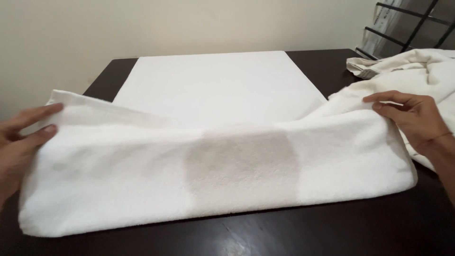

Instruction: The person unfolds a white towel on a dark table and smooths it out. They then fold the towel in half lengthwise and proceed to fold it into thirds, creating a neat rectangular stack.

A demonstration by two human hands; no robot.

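Soft even indoor light, slightly dim; greyish shadow patch mid towel (213,166); faint sheen on worktop (284,232) below it; mild softness overall.

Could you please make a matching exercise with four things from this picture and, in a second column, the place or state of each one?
Things:
1. white towel
2. flat white sheet
3. cream cloth heap
4. black wire rack

Places or states:
A. lies smooth on the far side of the dark table
B. stands in the top right corner
C. gripped at both ends by the left hand and the right hand
D. crumpled at the right

Pairs: 1-C, 2-A, 3-D, 4-B
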